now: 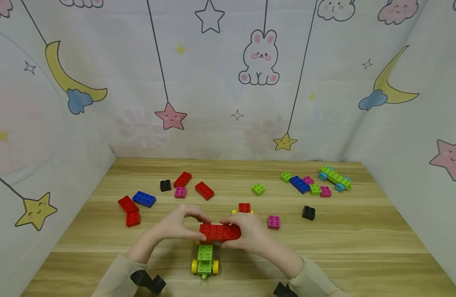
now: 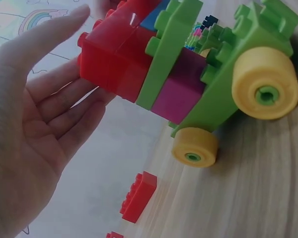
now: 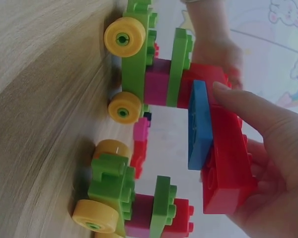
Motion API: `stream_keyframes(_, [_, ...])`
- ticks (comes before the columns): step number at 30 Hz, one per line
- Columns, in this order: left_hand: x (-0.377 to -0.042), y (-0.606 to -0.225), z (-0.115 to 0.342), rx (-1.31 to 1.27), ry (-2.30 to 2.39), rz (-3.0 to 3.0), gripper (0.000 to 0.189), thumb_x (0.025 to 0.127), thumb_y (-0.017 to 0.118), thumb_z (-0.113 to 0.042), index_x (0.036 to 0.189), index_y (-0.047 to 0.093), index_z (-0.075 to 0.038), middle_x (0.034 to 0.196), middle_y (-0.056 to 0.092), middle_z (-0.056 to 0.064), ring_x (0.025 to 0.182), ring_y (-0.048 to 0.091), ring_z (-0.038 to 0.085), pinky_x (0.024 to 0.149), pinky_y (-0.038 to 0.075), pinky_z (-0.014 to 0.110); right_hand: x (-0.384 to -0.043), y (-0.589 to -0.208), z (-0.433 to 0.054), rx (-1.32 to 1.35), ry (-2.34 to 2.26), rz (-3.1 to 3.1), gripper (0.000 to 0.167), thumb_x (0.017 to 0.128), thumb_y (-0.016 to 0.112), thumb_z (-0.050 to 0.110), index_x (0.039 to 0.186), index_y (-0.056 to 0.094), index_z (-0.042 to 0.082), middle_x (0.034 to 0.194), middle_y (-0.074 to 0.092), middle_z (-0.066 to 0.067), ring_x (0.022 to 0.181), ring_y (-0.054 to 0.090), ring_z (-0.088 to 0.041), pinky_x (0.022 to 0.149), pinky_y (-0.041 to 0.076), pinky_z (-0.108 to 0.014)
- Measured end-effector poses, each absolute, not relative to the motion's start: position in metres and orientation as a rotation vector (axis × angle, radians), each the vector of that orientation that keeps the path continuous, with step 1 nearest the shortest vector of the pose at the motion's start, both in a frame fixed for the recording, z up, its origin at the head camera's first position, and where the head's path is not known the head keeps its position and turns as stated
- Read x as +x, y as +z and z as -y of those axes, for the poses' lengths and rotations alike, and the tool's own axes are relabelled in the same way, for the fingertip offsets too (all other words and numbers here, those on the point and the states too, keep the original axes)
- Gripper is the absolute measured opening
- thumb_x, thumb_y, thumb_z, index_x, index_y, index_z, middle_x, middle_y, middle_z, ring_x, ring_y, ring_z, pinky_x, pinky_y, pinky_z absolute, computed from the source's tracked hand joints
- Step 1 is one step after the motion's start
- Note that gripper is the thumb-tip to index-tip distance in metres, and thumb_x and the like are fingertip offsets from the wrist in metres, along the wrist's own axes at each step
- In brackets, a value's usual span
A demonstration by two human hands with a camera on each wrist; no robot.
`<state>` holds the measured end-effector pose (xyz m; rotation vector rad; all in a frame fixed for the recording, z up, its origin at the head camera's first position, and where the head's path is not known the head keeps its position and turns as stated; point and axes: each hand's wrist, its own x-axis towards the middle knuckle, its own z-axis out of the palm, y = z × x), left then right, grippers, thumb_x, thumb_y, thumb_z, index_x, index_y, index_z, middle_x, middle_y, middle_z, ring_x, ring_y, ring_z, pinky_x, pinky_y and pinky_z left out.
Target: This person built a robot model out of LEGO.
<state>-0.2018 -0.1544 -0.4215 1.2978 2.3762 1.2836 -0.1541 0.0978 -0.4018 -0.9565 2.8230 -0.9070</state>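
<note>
My right hand (image 1: 250, 233) grips a long red brick (image 3: 231, 158), its thumb on one side and fingers behind. A flat blue brick (image 3: 199, 126) sits under that red brick. The red brick adjoins another red brick (image 2: 114, 64) atop a stack on a green wheeled base (image 1: 204, 264). Below that upper red brick are a green brick (image 2: 171, 54) and a purple brick (image 2: 181, 87). My left hand (image 1: 179, 222) is around the stack's left end, fingers extended against the red brick; in the left wrist view its thumb stands apart from it.
A second yellow-wheeled car (image 3: 109, 193) with a red top brick (image 1: 244, 207) stands just beyond my right hand. Loose red bricks (image 1: 204, 190), a blue brick (image 1: 144, 199), pink brick (image 1: 274, 222) and black brick (image 1: 308, 212) lie around. A blue-wheeled green base (image 1: 335, 178) is at far right.
</note>
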Motion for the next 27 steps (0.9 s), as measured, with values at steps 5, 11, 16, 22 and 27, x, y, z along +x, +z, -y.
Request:
stream_keyframes(5, [-0.201, -0.417, 0.152, 1.309, 1.323, -2.392, 0.026, 0.084, 0.077, -0.016, 0.107, 0.073, -0.005, 0.103, 0.074, 0.007, 0.095, 0.068, 0.014, 0.086, 0.056, 0.036, -0.154, -0.399, -0.103, -0.961, -1.013, -2.797, 0.044, 0.078, 0.083, 0.027, 0.115, 0.071, 0.005, 0.107, 0.073, -0.005, 0.093, 0.066, -0.017, 0.082, 0.055, -0.03])
stream_keyframes(11, [-0.197, -0.409, 0.141, 1.276, 1.343, -2.509, 0.023, 0.086, 0.075, -0.016, 0.107, 0.073, -0.007, 0.103, 0.075, 0.006, 0.095, 0.068, 0.015, 0.085, 0.056, 0.037, -0.156, -0.393, -0.111, -0.938, -1.158, -2.829, 0.034, 0.085, 0.077, 0.028, 0.111, 0.072, 0.006, 0.103, 0.074, -0.005, 0.095, 0.07, -0.022, 0.084, 0.057, -0.034])
stream_keyframes(16, [-0.196, -0.402, 0.132, 1.265, 1.365, -2.596, 0.021, 0.085, 0.075, -0.014, 0.105, 0.074, -0.008, 0.102, 0.075, 0.003, 0.093, 0.067, 0.015, 0.083, 0.056, 0.034, -0.159, -0.39, -0.118, -0.879, -1.209, -2.881, 0.027, 0.086, 0.076, 0.022, 0.108, 0.073, 0.006, 0.106, 0.074, -0.009, 0.096, 0.071, -0.022, 0.083, 0.058, -0.039])
stream_keyframes(22, [-0.191, -0.391, 0.122, 1.277, 1.353, -2.58, 0.026, 0.086, 0.075, -0.014, 0.11, 0.073, -0.006, 0.107, 0.074, 0.007, 0.096, 0.067, 0.019, 0.086, 0.055, 0.033, -0.168, -0.391, -0.13, -0.865, -1.206, -2.93, 0.023, 0.087, 0.075, 0.015, 0.107, 0.073, 0.005, 0.101, 0.074, -0.008, 0.09, 0.069, -0.021, 0.08, 0.058, -0.04])
stream_keyframes(27, [-0.188, -0.384, 0.114, 1.276, 1.276, -2.573, 0.035, 0.085, 0.076, -0.022, 0.117, 0.07, -0.007, 0.113, 0.073, 0.006, 0.1, 0.067, 0.02, 0.088, 0.055, 0.034, -0.176, -0.394, -0.139, -0.855, -1.203, -2.972, 0.024, 0.086, 0.075, 0.014, 0.108, 0.072, 0.003, 0.102, 0.075, -0.007, 0.091, 0.068, -0.022, 0.08, 0.057, -0.036])
